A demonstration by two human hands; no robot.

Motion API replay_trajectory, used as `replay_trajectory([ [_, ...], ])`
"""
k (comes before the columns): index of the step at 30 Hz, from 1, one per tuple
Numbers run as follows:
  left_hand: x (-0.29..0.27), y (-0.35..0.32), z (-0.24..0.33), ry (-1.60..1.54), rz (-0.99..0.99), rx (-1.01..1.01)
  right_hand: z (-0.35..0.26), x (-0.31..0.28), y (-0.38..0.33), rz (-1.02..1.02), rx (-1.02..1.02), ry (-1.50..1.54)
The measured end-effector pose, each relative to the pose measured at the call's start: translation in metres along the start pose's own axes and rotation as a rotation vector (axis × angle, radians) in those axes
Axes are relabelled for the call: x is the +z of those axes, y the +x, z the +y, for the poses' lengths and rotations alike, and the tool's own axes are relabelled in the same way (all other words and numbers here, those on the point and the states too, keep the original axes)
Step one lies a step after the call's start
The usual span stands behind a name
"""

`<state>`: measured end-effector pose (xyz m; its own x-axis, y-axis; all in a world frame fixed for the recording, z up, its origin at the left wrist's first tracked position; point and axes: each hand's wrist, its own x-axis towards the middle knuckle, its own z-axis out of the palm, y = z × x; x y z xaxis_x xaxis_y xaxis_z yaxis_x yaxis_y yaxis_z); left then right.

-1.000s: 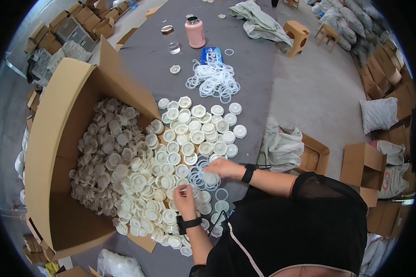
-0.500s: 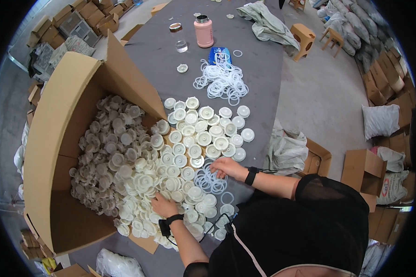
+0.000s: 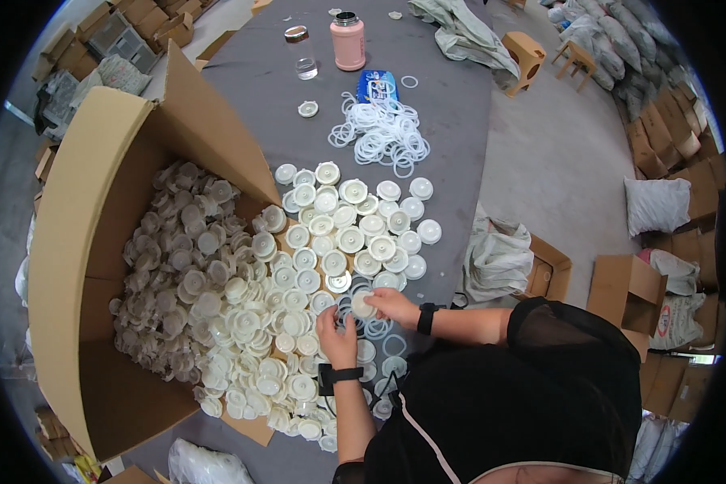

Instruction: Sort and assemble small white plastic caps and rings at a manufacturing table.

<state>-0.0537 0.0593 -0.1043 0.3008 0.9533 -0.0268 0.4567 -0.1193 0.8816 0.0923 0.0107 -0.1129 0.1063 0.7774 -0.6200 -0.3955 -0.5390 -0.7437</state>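
Note:
Round white plastic lids (image 3: 351, 239) lie spread over the table and spill out of a large cardboard box. In my right hand (image 3: 397, 310), one white lid (image 3: 364, 303) is pinched between thumb and fingers. My left hand (image 3: 338, 340) is close by on the left, its thumb and forefinger apart, with nothing visible between them. Beneath and between both hands sits a small heap of translucent rings (image 3: 377, 328), partly covered by the fingers. A single ring (image 3: 394, 345) rests just below that heap.
The tipped cardboard box (image 3: 97, 258) fills the left side. Farther back are a bigger pile of rings (image 3: 383, 133), a blue packet (image 3: 377, 85), a pink bottle (image 3: 348, 42) and a clear bottle (image 3: 302, 55). A stool (image 3: 523, 60) stands right of the table.
My left hand has moved from the lid pile up and right, beside the rings. My right hand now holds a white lid above the rings. The whole view has shifted slightly.

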Motion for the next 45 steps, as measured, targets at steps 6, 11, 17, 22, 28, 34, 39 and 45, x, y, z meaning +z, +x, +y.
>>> replay_trajectory([
  [6,0.014,0.011,-0.023,0.579,-0.239,0.052,-0.012,-0.026,-0.005,0.135,-0.017,0.035],
  [11,0.017,0.001,-0.025,0.550,-0.193,0.033,-0.010,-0.027,-0.012,0.112,-0.016,0.127],
  [17,0.000,-0.010,-0.032,0.038,0.079,-0.113,-0.005,-0.021,-0.017,0.082,-0.029,0.158],
  [22,-0.009,-0.023,0.005,-0.790,0.212,-0.538,0.000,-0.010,-0.027,0.036,-0.025,0.167],
  [28,-0.002,-0.044,0.038,-0.208,0.275,-0.006,-0.003,0.004,-0.046,-0.077,-0.001,0.202],
  [34,0.001,-0.057,0.061,0.154,0.160,0.334,-0.008,0.004,-0.061,-0.196,0.007,0.560],
  [39,0.003,-0.064,0.070,0.129,0.136,0.389,-0.007,0.003,-0.067,-0.164,-0.081,0.438],
  [45,0.024,-0.071,0.060,-0.649,0.256,-0.133,-0.015,0.011,-0.083,-0.156,-0.151,0.391],
])
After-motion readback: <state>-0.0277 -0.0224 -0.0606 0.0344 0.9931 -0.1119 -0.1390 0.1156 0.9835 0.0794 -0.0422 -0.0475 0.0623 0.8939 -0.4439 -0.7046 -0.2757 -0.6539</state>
